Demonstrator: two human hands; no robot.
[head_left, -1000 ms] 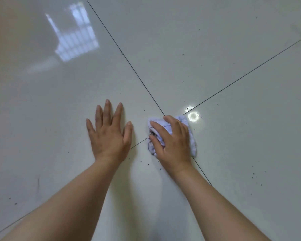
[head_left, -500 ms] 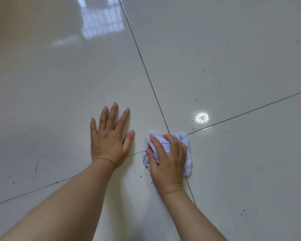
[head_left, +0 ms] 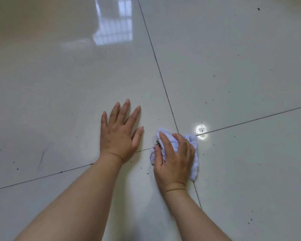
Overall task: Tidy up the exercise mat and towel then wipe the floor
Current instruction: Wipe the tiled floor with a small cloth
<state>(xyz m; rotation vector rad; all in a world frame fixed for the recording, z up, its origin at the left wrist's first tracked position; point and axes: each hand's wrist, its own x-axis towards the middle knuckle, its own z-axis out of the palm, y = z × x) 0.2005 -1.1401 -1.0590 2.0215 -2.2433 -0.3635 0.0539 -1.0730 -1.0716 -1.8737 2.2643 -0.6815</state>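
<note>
Nearest to the camera, the two bare forearms are reaching forward and down, so the person seems to be leaning low over the floor (head_left: pixel 233 66). The left grip (head_left: pixel 119 138) is lying flat on the tile with its fingers straight and spread, holding nothing. I judge it is there to carry the body weight, so the other arm is free to rub.

Just beside it, apart by a narrow strip of bare tile, the right grip (head_left: pixel 174 159) is pressing a small pale blue cloth (head_left: pixel 195 159) on the floor. Its fingers are curling over the top of the cloth and the thumb is pinching the left edge, which is bunching the fabric there. The cloth is lying under the palm and fingers; only its far left corner and a strip along its right side are showing outside the grip. It may be folded in several layers, but the grip is hiding most of it, so I cannot say this for sure. It is sitting almost on the crossing of the tile joints (head_left: pixel 163 86), and the palm is covering it so the push is going straight down.

Just past the cloth, a round light spot (head_left: pixel 201 130) is shining on the tile. Small dark specks (head_left: pixel 258 9) are lying around and farther away, so wiping is not finished. At the far side a window reflection (head_left: pixel 113 32) is glowing. No mat is showing.
</note>
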